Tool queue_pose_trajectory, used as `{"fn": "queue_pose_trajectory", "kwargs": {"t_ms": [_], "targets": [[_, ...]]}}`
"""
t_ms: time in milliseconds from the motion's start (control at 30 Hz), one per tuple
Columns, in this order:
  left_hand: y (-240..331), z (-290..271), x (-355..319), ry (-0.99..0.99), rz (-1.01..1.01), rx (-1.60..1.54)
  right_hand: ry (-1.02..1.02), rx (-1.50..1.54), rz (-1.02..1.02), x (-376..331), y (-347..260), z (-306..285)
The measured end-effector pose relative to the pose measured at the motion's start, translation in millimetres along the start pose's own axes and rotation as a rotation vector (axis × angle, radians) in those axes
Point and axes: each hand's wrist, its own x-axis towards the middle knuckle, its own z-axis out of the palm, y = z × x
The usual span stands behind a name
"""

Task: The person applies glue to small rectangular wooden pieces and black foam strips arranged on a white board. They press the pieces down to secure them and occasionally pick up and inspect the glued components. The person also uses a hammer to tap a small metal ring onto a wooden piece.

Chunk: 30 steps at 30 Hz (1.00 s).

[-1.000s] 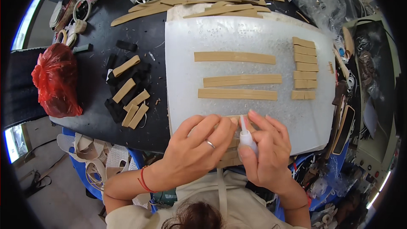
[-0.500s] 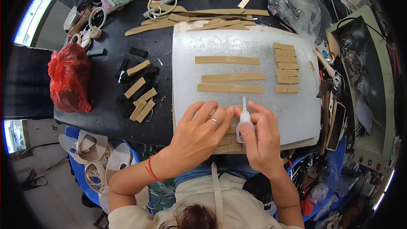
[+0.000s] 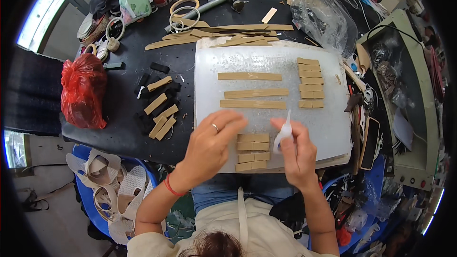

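My right hand [image 3: 300,157] grips a small white squeeze bottle [image 3: 284,133] with a thin nozzle pointing up and away from me. To its left, my left hand [image 3: 207,140] hovers over the board's near left part, fingers stretched out and holding nothing I can see. Between the hands, close to the board's near edge, several short tan pieces [image 3: 253,146] lie in a column, each with a seam across the middle. Beyond the hands three long tan strips [image 3: 250,76] lie crosswise, and a second column of short tan pieces [image 3: 310,81] lies at the right.
The white board [image 3: 328,128] rests on a black table [image 3: 119,133]. Tan and black loops [image 3: 155,103] and a red plastic bag [image 3: 83,93] are at the left. Long tan offcuts [image 3: 176,41] lie behind the board, a clear bag [image 3: 323,16] far right, a phone [image 3: 370,143] nearer.
My hands have drawn apart: the left went left, the right a little to the right with the bottle. The near column of short pieces is now uncovered. The whole view has shifted slightly.
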Motion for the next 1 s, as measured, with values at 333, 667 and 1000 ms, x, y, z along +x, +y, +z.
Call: {"fn": "queue_pose_trajectory", "kwargs": {"t_ms": [333, 667, 1000], "targets": [[10, 1, -17, -0.081, 0.006, 0.226, 0.055, -0.223, -0.12, 2, 11, -1], [7, 6, -12, -0.06, -0.004, 0.219, 0.059, -0.39, -0.295, 21, -1, 0], [7, 7, -12, -0.084, -0.004, 0.245, -0.044, -0.38, -0.238, 26, -16, -4]]}}
